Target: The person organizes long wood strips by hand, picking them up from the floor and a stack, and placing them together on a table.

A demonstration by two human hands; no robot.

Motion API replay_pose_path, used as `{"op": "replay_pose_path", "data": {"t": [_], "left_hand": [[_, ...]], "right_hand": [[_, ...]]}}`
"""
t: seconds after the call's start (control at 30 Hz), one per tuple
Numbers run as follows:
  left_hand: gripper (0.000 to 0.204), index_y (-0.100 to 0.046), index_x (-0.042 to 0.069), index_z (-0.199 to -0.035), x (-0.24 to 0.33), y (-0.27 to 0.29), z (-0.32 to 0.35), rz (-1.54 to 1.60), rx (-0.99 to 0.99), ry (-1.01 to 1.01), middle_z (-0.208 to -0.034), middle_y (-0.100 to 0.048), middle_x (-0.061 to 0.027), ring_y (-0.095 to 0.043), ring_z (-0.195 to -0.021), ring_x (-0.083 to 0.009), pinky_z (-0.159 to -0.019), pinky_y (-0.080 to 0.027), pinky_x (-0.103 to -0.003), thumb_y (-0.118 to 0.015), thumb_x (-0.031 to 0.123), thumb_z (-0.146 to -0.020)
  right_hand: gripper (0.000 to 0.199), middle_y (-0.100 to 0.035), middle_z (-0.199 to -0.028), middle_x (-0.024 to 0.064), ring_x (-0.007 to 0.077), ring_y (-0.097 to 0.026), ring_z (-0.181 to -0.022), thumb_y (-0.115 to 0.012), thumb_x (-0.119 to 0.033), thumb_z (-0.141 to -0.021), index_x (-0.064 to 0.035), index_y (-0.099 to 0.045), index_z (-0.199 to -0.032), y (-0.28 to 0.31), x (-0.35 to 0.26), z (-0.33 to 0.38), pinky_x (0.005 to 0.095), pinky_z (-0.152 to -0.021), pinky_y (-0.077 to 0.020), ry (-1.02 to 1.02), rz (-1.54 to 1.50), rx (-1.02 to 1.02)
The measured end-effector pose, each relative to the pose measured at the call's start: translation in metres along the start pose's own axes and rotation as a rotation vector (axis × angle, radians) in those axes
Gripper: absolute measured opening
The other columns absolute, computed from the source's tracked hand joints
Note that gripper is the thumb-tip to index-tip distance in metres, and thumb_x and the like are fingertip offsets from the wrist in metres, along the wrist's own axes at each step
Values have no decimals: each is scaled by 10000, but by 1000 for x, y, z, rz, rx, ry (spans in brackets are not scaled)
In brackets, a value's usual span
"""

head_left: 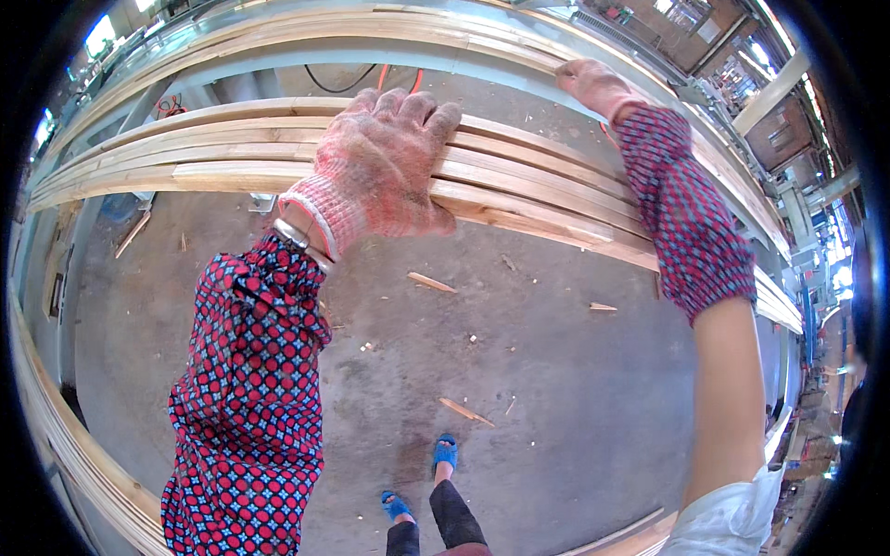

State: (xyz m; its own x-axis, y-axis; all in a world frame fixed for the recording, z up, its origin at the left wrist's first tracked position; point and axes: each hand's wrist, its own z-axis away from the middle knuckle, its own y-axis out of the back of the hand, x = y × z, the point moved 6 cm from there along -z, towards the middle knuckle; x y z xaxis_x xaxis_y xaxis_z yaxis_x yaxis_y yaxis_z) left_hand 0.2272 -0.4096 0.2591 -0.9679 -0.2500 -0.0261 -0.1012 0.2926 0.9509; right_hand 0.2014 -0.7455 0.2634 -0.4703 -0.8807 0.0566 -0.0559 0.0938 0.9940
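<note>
strips [528, 176]: crosswise above floor [575, 389], under left hand [385, 167] | grip: left spread across them, clamping unclear; right hand [598, 88] curled by far strips [408, 23], hold unclear | likely light, bendy, splintery; best held across both edges, hands apart

Woodworking workshop: long wooden strips [542, 183], metal framework [399, 54], wood scraps [432, 283] scattered over grey floor [556, 398].

Pale wooden strips [538, 190] lie side by side across the view; beyond a gap, further strips [408, 26] run alongside.
</note>
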Motion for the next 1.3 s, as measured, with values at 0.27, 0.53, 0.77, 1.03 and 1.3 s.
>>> {"op": "replay_pose_path", "data": {"t": [0.27, 0.53, 0.77, 1.03, 1.3], "left_hand": [[855, -521, 62, -1272, -1, -10, 3, 7, 155, -50, -1213, -558, -139, -519, -1183, -328, -1045, -402, -445, -827, 368, -535], [863, -525, 56, -1257, -5, -1, 7, 31, 169, -48, -1208, -553, -127, -514, -1162, -309, -1043, -389, -432, -833, 401, -528], [1021, -451, 93, -1398, -7, -21, 8, -90, 156, -29, -1454, -425, -177, -336, -1403, -354, -1181, -245, -462, -783, 631, -596], [1227, -284, 61, -1500, -2, -41, 12, -141, -147, 20, -1524, -283, -250, -235, -1441, -403, -1198, -192, -465, -840, 556, -525], [1221, -365, 19, -1426, 9, -34, 15, -20, -256, -66, -1238, -535, -165, -485, -1189, -338, -1077, -335, -452, -865, 556, -450]], "right_hand": [[418, -472, -1425, 219, 382, -535, -1249, -526, -124, -910, -92, -557, -1325, -69, 21, -77, 462, -1056, -444, -220, 320, 151], [212, -664, -1066, 135, 327, -664, -953, -552, -183, -917, -69, -686, -1033, -24, -41, 16, 445, -831, -544, 177, 371, 180], [298, -711, -1073, 90, 207, -660, -928, -650, -292, -890, -95, -731, -1099, 2, -41, 97, 343, -859, -520, 324, -358, -249], [717, -691, -1054, 227, 359, -666, -1011, -481, -675, -884, -29, -703, -1102, -38, -72, 148, 439, -901, -510, -56, -237, -20], [725, -706, -921, 199, 354, -693, -900, -494, -708, -852, -27, -721, -951, -23, -96, 190, 450, -798, -546, -10, -205, -108]]}}
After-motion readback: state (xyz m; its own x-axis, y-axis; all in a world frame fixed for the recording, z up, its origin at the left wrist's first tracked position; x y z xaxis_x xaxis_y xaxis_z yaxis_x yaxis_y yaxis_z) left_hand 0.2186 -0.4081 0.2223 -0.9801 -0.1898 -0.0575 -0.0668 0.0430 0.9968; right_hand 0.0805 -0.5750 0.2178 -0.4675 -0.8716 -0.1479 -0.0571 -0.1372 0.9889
